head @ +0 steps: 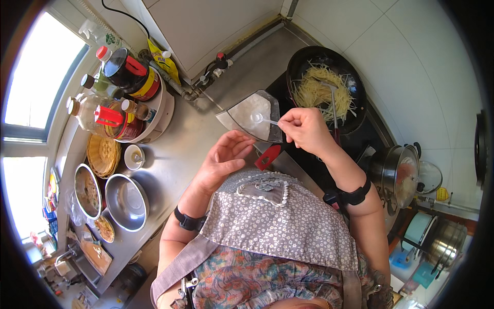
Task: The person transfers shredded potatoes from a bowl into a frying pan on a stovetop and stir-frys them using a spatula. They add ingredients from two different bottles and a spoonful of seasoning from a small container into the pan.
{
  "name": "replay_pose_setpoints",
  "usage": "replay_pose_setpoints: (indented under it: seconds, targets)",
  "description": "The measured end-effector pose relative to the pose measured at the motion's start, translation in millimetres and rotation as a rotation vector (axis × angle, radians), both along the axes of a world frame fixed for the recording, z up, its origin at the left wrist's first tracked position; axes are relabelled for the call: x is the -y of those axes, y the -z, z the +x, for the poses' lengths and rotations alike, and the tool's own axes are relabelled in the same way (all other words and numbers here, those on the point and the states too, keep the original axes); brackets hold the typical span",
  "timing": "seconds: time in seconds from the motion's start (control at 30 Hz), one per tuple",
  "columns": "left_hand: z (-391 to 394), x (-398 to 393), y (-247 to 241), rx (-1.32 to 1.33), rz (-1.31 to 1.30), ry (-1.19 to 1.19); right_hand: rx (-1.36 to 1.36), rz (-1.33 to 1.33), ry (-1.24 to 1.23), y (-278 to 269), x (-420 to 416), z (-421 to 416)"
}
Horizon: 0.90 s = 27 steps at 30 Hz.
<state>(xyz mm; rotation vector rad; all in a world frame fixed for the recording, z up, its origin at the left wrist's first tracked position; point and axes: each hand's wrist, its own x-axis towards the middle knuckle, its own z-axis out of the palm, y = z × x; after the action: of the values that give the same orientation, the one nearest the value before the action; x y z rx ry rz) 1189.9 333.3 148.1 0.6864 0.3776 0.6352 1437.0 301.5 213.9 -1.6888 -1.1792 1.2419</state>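
Between the thumb and fingers of my right hand (307,129) is a small clear plastic spoon (270,121). Its bowl rests at the white granular seasoning (247,108) inside a wedge-shaped clear container (274,133). My left hand (227,156) is at the container's near side with fingers apart and slightly curled; whether the fingertips touch it I cannot tell. Beyond my right hand, a black wok (295,61) on the stove holds pale shredded vegetable (316,89), likely potato. A metal spatula (334,104) leans in the wok, its handle partly behind my right forearm.
A red plastic handle (268,157) lies just before me. On the left stand a round rack (166,104) of bottles, a wicker basket (103,154), a small white cup (134,157) and a steel bowl (127,202). A lidded steel pot (393,175) sits at the right.
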Motion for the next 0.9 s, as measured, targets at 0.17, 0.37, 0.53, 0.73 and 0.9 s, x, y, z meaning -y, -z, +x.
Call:
replay_pose_setpoints:
  seconds: [0.17, 0.37, 0.53, 0.73, 0.9]
  targets:
    - [-11.4, 1.3, 4.4, 0.026, -0.017, -0.057, -0.098, 0.062, 0.193, -12.2, 20.1, 34.4]
    - [-18.4, -0.1, 7.9, 0.019, -0.025, -0.111, 0.708, 0.47, 0.394, 2.0, 26.6, 97.4]
    - [-20.2, 1.2, 7.6, 0.021, -0.03, -0.125, 1.42, 0.719, 0.183, 20.8, 12.5, 111.7]
    - [-25.3, 3.4, 9.0, 0.02, -0.066, -0.128, 0.576, 0.46, 0.196, -10.6, 12.8, 44.0]
    - [-22.8, 11.9, 15.6, 0.059, -0.103, -0.15, 0.456, 0.3, -0.256, -8.3, -2.0, -32.0]
